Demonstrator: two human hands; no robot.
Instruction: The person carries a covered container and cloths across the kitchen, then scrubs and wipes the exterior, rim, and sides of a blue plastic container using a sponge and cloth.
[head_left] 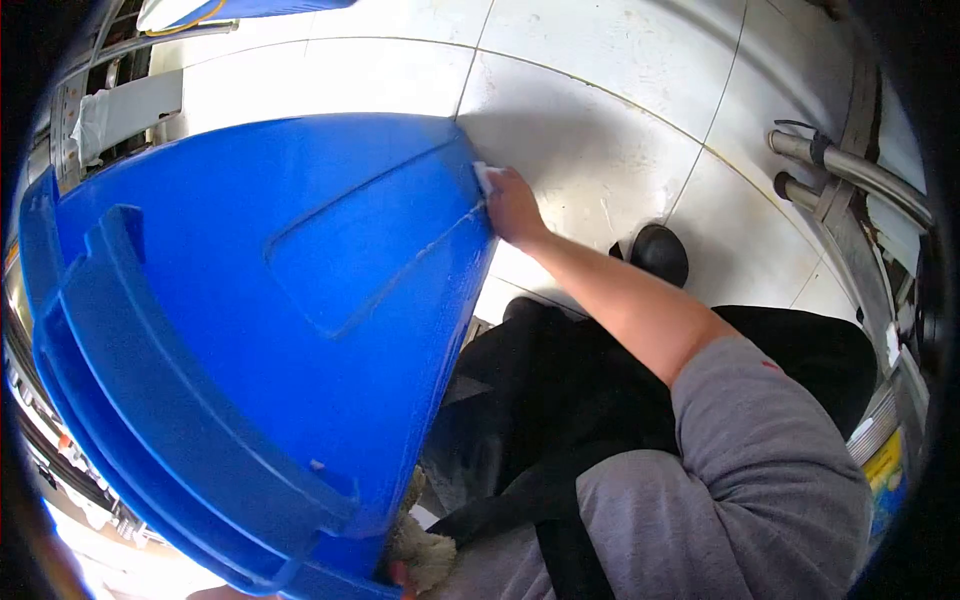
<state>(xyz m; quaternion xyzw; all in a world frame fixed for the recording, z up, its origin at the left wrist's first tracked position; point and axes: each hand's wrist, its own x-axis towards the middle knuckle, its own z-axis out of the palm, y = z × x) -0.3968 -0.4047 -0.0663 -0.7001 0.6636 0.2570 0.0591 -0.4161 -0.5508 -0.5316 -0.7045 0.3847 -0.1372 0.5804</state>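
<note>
A large blue plastic bin (240, 300) lies tilted across the left half of the view, its ribbed rim toward the lower left and its narrower base toward the floor. At the base's edge, my right hand (515, 210) presses a small white wiping pad (484, 178) against the bin wall; whether it is cloth, paper or sponge I cannot make out. Of my left hand (400, 578), only a little shows at the bottom edge, by the bin's rim, which it appears to grip. A fuzzy beige cloth (425, 550) sits between the bin and my body.
White floor tiles (590, 90) spread beyond the bin, with my black shoe (660, 253) on them. Metal tubing (850, 170) stands on the right. On the left, a metal rack (70, 130) rises beside the bin. Another blue object (270, 8) shows at the top edge.
</note>
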